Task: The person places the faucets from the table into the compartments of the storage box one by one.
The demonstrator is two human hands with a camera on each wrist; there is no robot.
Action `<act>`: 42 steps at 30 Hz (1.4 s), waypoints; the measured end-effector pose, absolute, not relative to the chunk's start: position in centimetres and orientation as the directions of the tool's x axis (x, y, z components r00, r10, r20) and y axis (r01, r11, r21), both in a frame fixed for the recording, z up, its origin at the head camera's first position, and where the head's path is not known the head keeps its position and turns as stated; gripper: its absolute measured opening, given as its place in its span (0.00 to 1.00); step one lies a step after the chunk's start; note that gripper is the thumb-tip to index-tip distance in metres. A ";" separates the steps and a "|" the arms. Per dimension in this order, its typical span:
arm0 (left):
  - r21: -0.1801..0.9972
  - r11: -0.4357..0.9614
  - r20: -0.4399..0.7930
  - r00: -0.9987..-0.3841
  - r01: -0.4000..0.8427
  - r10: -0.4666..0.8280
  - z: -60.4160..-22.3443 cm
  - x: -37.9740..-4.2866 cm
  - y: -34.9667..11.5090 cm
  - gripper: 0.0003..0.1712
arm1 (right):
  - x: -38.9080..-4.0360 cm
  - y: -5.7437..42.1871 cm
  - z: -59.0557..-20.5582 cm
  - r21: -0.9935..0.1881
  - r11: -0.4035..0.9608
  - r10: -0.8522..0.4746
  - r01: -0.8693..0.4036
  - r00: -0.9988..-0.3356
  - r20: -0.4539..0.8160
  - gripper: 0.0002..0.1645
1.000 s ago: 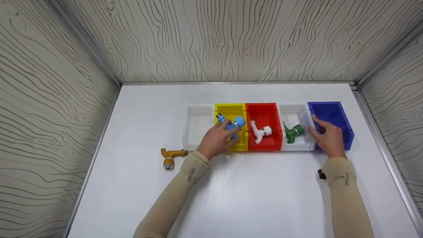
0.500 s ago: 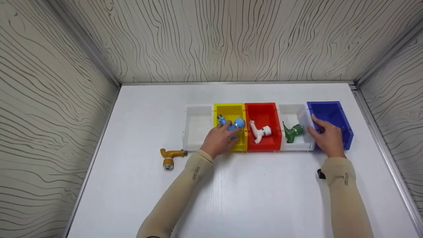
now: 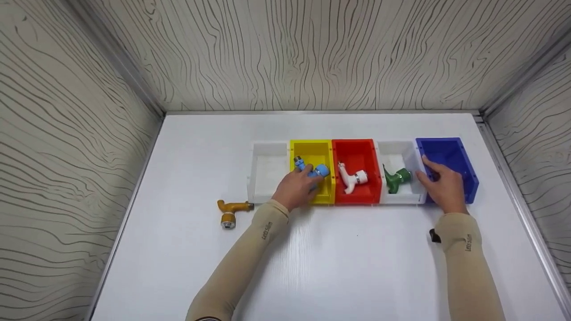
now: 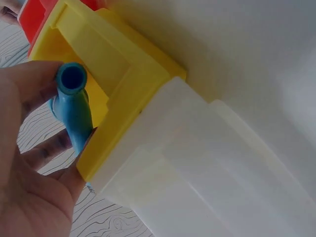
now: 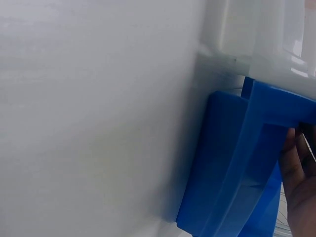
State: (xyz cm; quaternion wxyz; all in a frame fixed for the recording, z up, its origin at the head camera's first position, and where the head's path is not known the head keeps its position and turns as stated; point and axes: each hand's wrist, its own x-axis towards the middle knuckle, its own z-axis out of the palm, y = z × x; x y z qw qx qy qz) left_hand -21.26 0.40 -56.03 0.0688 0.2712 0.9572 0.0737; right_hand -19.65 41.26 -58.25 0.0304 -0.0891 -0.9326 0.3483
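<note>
My left hand (image 3: 295, 187) grips a light-blue plastic tap (image 3: 321, 170) inside the yellow bin (image 3: 311, 147). In the left wrist view the tap's spout (image 4: 74, 106) points at the camera, between thumb and fingers. At the right end of the row, my right hand (image 3: 446, 185) holds the rim of the blue bin (image 3: 469, 178) where it meets a translucent bin (image 3: 395, 149). The right wrist view shows the fingers (image 5: 294, 168) at the blue bin's rim; their tips are partly hidden. A white tap (image 3: 350, 178) lies in the red bin (image 3: 357, 149), and a green tap (image 3: 395, 179) in that translucent bin.
Another translucent bin (image 3: 270, 154) forms the left end of the joined row. An ochre tap (image 3: 234, 207) lies on the white table (image 3: 330, 267) just left of and in front of it. Wood-patterned panels (image 3: 285, 53) enclose the table at the back and sides.
The blue tap has gone lower into the yellow bin and turned slightly, with my left hand still around it. My right hand keeps its place on the rim.
</note>
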 end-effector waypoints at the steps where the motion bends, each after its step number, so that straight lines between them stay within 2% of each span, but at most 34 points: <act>1: 0.162 0.834 -0.081 -0.835 0.527 0.544 -56.1 -21.3 0.4 0.24 | -19.6 41.3 -58.3 -0.653 0.745 0.186 0.132 -0.983 0.013 0.36; 7: 0.082 0.799 -0.062 -0.797 0.596 0.601 -56.5 -21.7 0.6 0.23 | -19.5 41.3 -58.6 -0.644 0.762 0.176 0.068 -0.979 0.105 0.34; 13: 0.102 0.821 -0.136 -0.810 0.561 0.571 -56.4 -22.0 1.0 0.25 | -19.5 41.2 -58.3 -0.642 0.762 0.182 0.083 -0.979 0.089 0.34; 25: 0.062 0.823 -0.159 -0.809 0.564 0.566 -56.7 -22.3 1.3 0.24 | -19.5 41.3 -58.4 -0.664 0.736 0.190 0.130 -0.982 0.019 0.36; 42: 0.001 0.823 -0.227 -0.802 0.568 0.553 -56.6 -22.4 1.8 0.31 | -19.6 41.3 -58.4 -0.666 0.732 0.190 0.142 -0.982 0.000 0.37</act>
